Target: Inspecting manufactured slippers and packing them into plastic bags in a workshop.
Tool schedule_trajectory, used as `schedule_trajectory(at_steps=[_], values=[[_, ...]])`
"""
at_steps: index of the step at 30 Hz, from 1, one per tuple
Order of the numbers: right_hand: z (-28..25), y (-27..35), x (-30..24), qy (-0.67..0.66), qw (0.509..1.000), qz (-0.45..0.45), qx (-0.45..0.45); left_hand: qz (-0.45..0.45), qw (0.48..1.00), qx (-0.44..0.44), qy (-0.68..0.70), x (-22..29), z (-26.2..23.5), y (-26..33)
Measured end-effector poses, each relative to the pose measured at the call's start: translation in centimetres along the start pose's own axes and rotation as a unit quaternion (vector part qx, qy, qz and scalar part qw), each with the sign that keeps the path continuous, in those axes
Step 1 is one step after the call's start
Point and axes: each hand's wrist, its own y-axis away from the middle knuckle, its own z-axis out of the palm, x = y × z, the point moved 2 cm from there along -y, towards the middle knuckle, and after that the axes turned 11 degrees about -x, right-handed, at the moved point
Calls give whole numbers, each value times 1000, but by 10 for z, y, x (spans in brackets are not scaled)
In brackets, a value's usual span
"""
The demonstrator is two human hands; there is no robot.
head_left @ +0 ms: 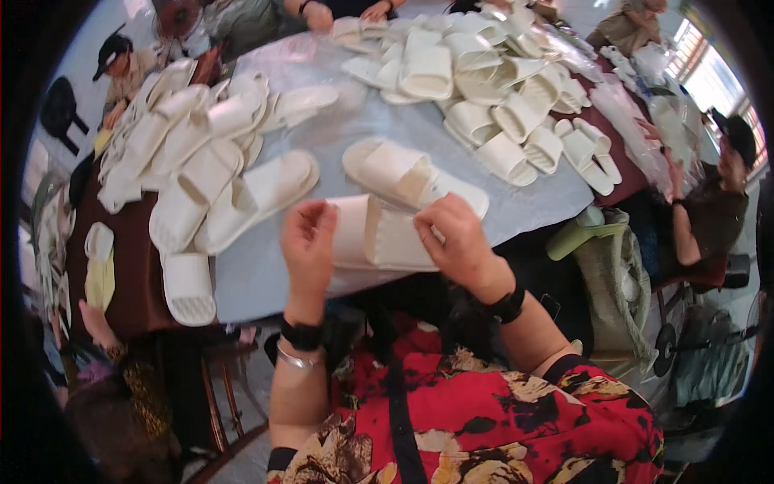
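A white open-toed slipper (401, 238) lies sideways at the near edge of the table, between my two hands. At its strap end, my left hand (308, 250) is closed, thumb and fingertips pressed together; anything between them is too small to make out. My right hand (461, 242) is curled in a pinch over the heel end, and its fingertips hide what they may hold. Just beyond, another white slipper (395, 171) points left. To the left of my left hand lies a further white slipper (270, 194).
White slippers are heaped at the far right (484, 73) and the left (185, 121) on a grey-blue sheet (339, 129). A green bottle (574, 235) and a pale sack (619, 290) stand right of the table. Co-workers sit around it, one with a hand (98, 324) at the left.
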Motion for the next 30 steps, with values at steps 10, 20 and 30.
schedule_trajectory(at_steps=[10,20,30], values=[[11,17,24,140,971,92,-170,-127,979,-78,-136,-63,-56,-19],[71,3,21,137,962,40,-233,-333,908,-240,88,-65,-30,-24],[97,5,39,-30,991,36,-128,-316,889,-242,226,-73,-26,-25]])
